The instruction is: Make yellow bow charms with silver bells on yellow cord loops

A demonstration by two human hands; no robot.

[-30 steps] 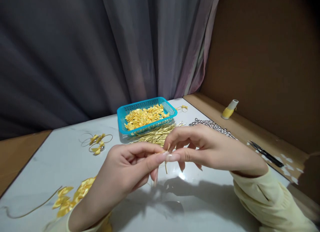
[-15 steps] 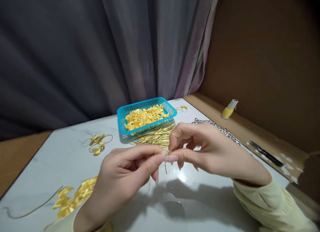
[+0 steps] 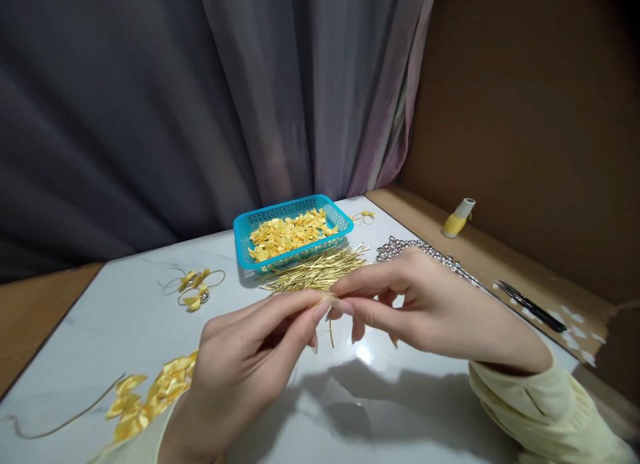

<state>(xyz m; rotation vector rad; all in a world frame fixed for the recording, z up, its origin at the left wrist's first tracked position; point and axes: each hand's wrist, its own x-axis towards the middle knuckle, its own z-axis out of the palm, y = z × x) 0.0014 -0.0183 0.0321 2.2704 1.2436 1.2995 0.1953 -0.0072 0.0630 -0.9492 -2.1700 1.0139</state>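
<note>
My left hand (image 3: 245, 364) and my right hand (image 3: 425, 304) meet fingertip to fingertip above the white table (image 3: 350, 411). Both pinch a thin gold wire (image 3: 331, 331), whose short end hangs down between them. Just behind the fingers lies a heap of gold wires (image 3: 315, 274). A turquoise basket (image 3: 345, 225) of small yellow ribbon bows stands beyond that.
Finished yellow bows with loops (image 3: 195, 284) lie at the left, and more bows (image 3: 150, 394) near my left wrist. A string of silver beads (image 3: 430, 251) runs at the right. A yellow thread spool (image 3: 457, 219) and dark scissors (image 3: 533, 307) rest on the wooden ledge.
My right hand's fingers have straightened and closed onto the wire. My left hand has slid slightly lower and to the right. The wire stays pinched between both hands.
</note>
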